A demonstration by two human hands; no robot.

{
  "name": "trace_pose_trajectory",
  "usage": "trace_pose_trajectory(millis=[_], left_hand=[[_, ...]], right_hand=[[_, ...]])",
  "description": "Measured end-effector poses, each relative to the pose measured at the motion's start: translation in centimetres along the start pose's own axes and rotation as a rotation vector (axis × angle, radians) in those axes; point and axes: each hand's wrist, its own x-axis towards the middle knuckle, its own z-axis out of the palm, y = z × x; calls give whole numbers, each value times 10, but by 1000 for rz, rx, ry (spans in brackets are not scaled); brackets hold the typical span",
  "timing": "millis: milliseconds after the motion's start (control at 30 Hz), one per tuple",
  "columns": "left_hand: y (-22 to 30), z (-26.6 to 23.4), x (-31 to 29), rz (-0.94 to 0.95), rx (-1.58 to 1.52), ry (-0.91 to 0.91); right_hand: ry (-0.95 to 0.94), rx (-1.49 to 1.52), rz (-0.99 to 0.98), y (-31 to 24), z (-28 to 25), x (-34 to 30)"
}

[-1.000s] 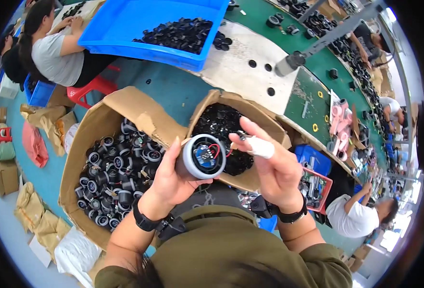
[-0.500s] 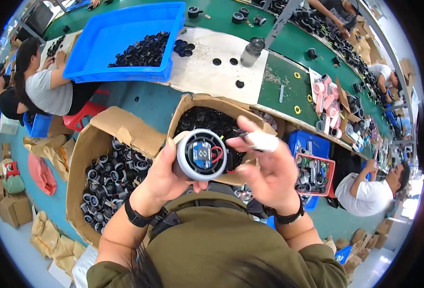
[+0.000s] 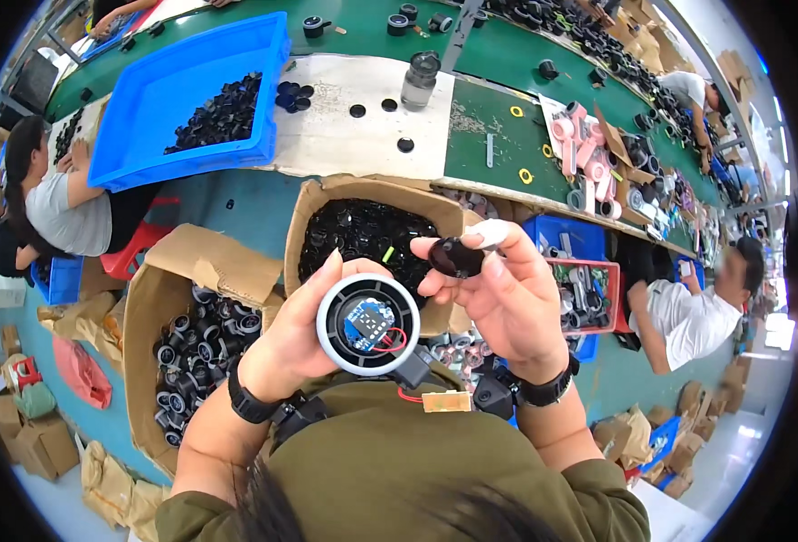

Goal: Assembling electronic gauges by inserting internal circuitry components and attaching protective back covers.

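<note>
Left hand (image 3: 298,330), fingers wrapped around the grey-rimmed housing (image 3: 359,369), and right hand (image 3: 518,307), fingertips pinching a glossy dark disc (image 3: 455,258), which could slip from so narrow a hold, while exposed red wires (image 3: 392,342), right of the left fingers, might snag.

An assembly workshop, shown by the long green workbench (image 3: 363,45), cartons (image 3: 140,361) of loose parts (image 3: 211,350) and several workers (image 3: 66,215)

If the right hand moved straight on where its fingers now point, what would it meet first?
Probably the glossy black round pieces in the brown cardboard box, ahead and left; depth is unclear, so the right hand might pass above.
</note>
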Motion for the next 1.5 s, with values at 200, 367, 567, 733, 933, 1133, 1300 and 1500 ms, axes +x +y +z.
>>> trace_pose_trajectory(millis=[200,367,567,733,933,1133,1300,1500], left_hand=[[-1,-5,8,-128,6,-108],[-3,-10,1,-31,54,-267],[-6,-11,-7,22,91,-154],[-7,-12,-9,79,181,-134],[-6,-8,-12,86,239,-70],[-1,-4,-13,119,307,-91],[2,-9,-12,78,413,-77],[1,-8,-12,19,398,-65]], right_hand=[[27,-290,-131,-1,11,-9],[54,-937,-547,-12,22,-13],[-77,-1404,-686,-15,33,-15],[-295,-1555,-721,-19,36,-14],[-348,-1581,-700,-19,37,-12],[-329,-1585,-730,-16,36,-9],[-363,-1692,-812,-15,37,-5],[-372,-1744,-946,-11,38,4]])
